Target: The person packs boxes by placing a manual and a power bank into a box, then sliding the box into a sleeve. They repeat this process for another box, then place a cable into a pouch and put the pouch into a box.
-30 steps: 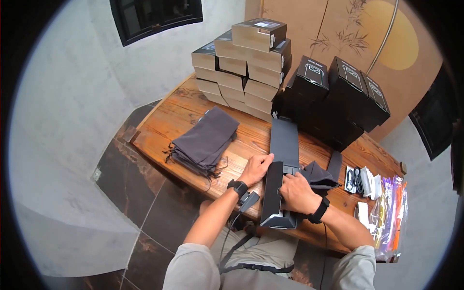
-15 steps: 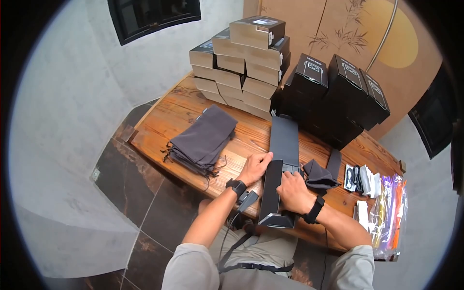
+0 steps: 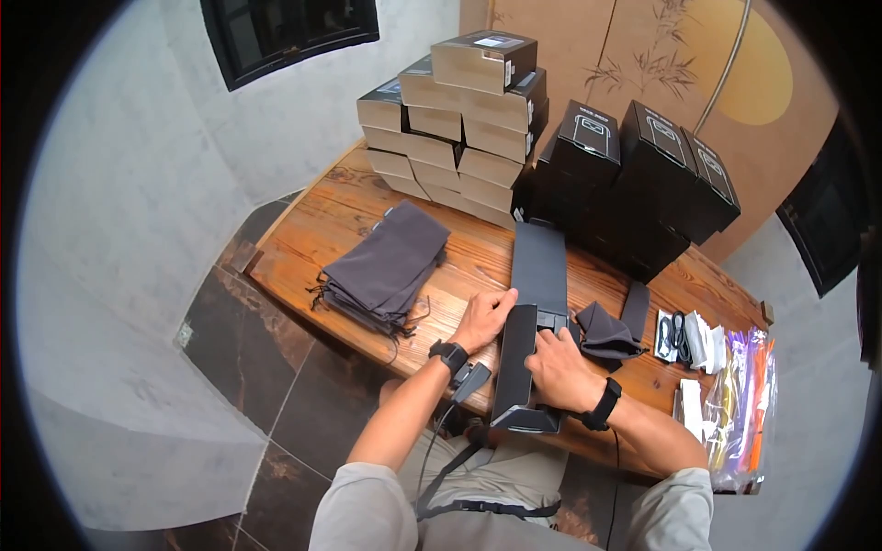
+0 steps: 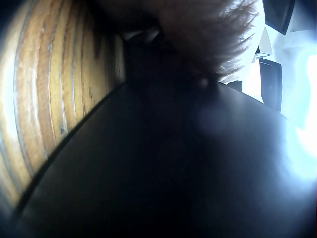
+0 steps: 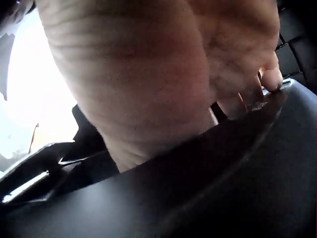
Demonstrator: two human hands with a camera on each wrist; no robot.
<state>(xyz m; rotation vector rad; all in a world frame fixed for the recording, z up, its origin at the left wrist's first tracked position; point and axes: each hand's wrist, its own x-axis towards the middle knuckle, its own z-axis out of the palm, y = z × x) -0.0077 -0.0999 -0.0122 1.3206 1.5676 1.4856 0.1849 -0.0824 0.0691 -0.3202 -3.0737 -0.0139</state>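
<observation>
An open black box (image 3: 514, 367) stands at the table's near edge, with a long dark grey flap (image 3: 539, 266) stretching away behind it. My left hand (image 3: 483, 319) holds the far left corner of the box, its thumb at the edge. In the left wrist view, the box's dark side wall (image 4: 163, 163) fills most of the picture below the hand. My right hand (image 3: 562, 369) reaches into the box with bent fingers. The right wrist view shows its fingers (image 5: 233, 105) going down behind a dark wall, which hides their tips; I cannot tell whether they hold anything.
Left lies a stack of dark grey drawstring pouches (image 3: 386, 266); a crumpled pouch (image 3: 606, 332) is right of the box. Brown boxes (image 3: 478, 119) and black boxes (image 3: 634, 193) are piled behind. Cables (image 3: 678, 338) and clear bags of coloured strips (image 3: 740, 404) sit at the right.
The right hand has shifted slightly inside the box, and the crumpled pouch beside it has settled lower. The left hand keeps its place; the head view has tilted a little.
</observation>
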